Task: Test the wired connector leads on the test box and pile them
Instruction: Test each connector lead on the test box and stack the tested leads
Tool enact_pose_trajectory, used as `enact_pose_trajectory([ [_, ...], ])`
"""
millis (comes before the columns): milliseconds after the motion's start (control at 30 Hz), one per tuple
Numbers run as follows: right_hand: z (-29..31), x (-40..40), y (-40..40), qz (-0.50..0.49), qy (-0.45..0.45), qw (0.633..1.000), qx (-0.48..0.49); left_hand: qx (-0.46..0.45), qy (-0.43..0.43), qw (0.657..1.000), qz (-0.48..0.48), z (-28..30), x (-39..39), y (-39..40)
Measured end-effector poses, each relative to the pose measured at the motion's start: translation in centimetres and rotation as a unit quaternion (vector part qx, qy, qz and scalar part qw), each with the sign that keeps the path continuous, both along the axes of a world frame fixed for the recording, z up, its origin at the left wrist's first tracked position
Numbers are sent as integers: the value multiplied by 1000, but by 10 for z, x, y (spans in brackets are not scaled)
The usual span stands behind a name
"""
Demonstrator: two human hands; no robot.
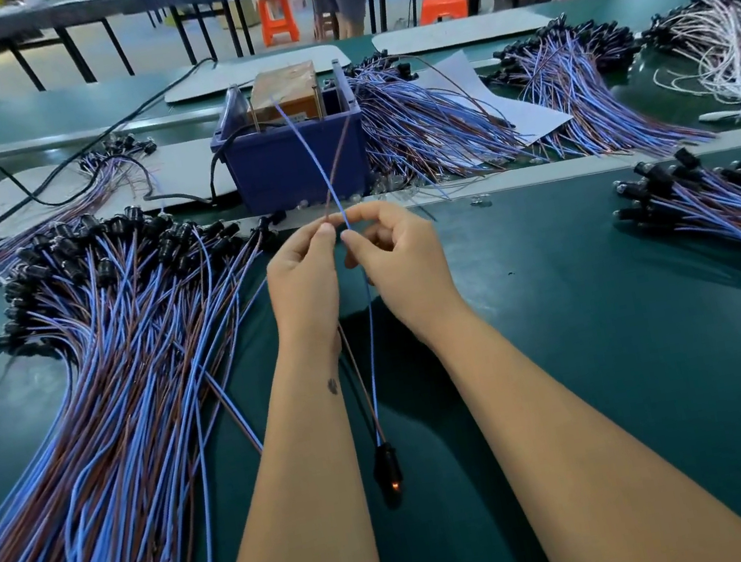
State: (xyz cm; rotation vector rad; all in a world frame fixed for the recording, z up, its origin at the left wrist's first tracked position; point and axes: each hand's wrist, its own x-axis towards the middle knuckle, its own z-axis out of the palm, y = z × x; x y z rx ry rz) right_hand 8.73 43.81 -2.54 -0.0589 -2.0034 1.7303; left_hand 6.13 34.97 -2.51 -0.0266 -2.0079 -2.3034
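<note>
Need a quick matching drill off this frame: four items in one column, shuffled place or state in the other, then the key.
Items
1. Test box
2. Black connector
3. Brown wire
4. White leads

Place or state
A. Hangs between the forearms, small orange glow on it
B. Far right of the bench, in a loose pile
C. Blue, straight ahead past the hands, cable out its left side
D. Pinched by the left hand, runs up to the box

The right hand pinches the blue wire.

Pairs: 1-C, 2-A, 3-D, 4-B
</note>
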Motion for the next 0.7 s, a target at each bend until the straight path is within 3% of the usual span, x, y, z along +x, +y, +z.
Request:
enact_pose_trajectory([
  [267,0,2,1,50,-4,998,-30,43,1,996,-72,6,6,0],
  [500,-7,3,2,62,-83,982,156,129,-66,990,-1,3,-3,-7],
  [700,-4,8,3,109,-69,985,111,201,-76,976,23,3,-5,-10],
])
